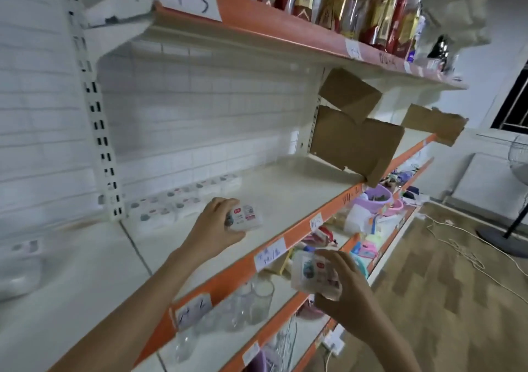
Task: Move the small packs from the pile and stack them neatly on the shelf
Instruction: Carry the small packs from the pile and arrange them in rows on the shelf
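My left hand reaches over the white shelf and grips a small white pack with a red logo, held just above the shelf surface. My right hand is lower, in front of the orange shelf edge, shut on another small white pack. A row of the same small packs lies stacked along the back of the shelf against the white grid wall, left of the pack in my left hand.
Brown cardboard pieces stand at the shelf's right end. Snack bags fill the shelf above. Clear glasses and coloured plastic goods sit on lower shelves. A fan and cable lie on the floor at right.
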`<action>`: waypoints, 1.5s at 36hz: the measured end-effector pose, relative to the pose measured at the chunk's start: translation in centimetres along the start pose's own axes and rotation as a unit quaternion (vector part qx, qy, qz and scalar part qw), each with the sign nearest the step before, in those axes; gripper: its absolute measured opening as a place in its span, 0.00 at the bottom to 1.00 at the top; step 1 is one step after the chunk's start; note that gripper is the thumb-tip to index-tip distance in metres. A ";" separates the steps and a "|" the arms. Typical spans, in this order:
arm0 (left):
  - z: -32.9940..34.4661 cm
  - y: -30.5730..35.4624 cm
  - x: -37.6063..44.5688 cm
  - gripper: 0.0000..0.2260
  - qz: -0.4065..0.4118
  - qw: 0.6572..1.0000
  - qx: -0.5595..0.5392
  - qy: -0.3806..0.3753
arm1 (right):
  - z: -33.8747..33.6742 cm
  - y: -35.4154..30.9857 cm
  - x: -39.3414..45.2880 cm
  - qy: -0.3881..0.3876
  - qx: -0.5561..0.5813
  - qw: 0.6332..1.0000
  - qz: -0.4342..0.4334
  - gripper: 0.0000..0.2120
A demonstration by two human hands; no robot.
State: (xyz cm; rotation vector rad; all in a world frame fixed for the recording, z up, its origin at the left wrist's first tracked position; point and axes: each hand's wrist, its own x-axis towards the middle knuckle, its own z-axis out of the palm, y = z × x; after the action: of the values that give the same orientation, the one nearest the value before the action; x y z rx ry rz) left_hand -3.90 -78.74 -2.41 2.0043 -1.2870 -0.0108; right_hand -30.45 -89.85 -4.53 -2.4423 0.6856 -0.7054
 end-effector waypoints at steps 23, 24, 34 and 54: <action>1.6 -9.4 11.5 0.35 -0.166 0.936 0.310 -0.010 | 7.4 5.7 32.1 -0.176 -0.002 0.971 -0.159 0.34; 1.7 -9.3 11.5 0.30 -0.171 0.936 0.307 -0.005 | 8.1 5.7 33.1 -0.193 -0.003 0.967 -0.167 0.35; 3.3 -8.2 11.7 0.23 -0.262 0.917 0.299 0.028 | 14.2 5.4 37.2 -0.333 0.059 0.920 -0.196 0.33; 3.6 -7.1 12.4 0.25 -0.327 0.894 0.307 0.001 | 16.7 7.1 39.1 -0.292 0.048 0.918 -0.264 0.28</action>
State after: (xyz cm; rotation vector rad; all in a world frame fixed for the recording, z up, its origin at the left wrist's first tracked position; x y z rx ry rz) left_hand 6.47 -89.02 -4.65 2.9022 -0.5775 0.0887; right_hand 6.02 -112.54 -7.74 -2.5598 -0.2466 -0.1452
